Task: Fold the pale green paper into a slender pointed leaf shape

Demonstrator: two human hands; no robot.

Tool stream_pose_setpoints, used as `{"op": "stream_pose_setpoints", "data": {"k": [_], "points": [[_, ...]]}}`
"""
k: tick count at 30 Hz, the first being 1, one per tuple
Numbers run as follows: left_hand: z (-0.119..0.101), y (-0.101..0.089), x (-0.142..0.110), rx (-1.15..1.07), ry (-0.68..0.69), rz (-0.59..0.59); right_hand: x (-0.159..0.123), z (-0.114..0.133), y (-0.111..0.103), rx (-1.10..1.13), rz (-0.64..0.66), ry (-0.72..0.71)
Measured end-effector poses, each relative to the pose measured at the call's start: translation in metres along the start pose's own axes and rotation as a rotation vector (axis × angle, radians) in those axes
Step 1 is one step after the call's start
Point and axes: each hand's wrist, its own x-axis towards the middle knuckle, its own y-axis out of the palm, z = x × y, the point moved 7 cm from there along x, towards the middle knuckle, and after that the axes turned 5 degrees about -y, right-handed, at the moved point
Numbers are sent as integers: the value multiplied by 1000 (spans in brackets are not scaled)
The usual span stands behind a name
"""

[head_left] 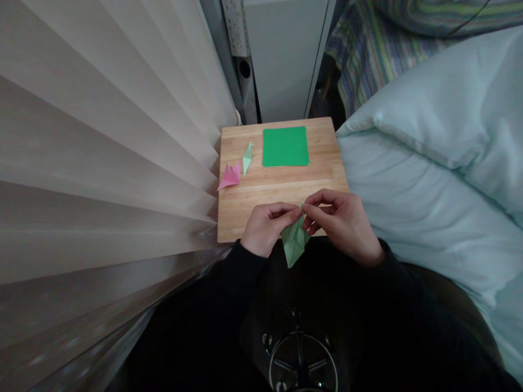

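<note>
Between my two hands is a folded piece of light green origami paper [293, 243], its lower point hanging past the near edge of the table. My left hand [267, 224] pinches its upper part from the left, thumb on top. From the right, my right hand [341, 219] pinches the narrow tip with thumb and forefinger, the other fingers curled beneath. Fingers hide part of the upper folds. Farther off on the wooden table lie a pink origami figure [230, 176], a small pale green origami crane [247, 159] and a stack of green paper squares [285, 146].
The small wooden table [245, 209] stands close to a pleated curtain [122, 163] on the left. A bed with pale blue bedding [408, 207] borders it on the right, and a white cabinet [286, 60] stands behind. Below is a wheeled metal chair base [300, 359].
</note>
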Motion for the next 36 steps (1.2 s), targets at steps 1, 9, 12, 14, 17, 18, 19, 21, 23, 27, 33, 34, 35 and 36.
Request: {"op": "stream_pose_setpoints", "data": {"k": [1,9,12,14,17,18,19,21,23,27,33,34,35,36], "points": [[-1,0,0,7,1,0,0,0,0,-5,18,9],[-6,-1,-2,76,9,-18,0,0,-1,6,57,18],[-8,-2,-3,109,30,-29,1,-1,1,15,63,34],[-9,-4,-3,119,42,-62,1,-1,2,21,61,34],[-12,-6,-4,149,67,-109,1,-1,4,46,65,27],[-13,-6,-4,161,82,-117,1,-1,5,63,65,32],[-15,-6,-4,173,100,-120,1,-3,6,81,61,43],[-18,-5,-6,197,133,-117,1,-5,6,110,41,72],[-19,-4,-7,229,152,-117,0,-7,6,121,20,98],[-19,-3,-7,252,156,-113,0,-8,5,140,8,126],[-21,1,-7,251,169,-68,0,-7,4,144,11,125],[-21,2,-7,252,168,-61,0,-7,4,142,11,125],[-21,2,-7,252,168,-53,0,-7,4,141,10,127],[-21,2,-7,250,168,-44,0,-7,4,141,8,128]]}}
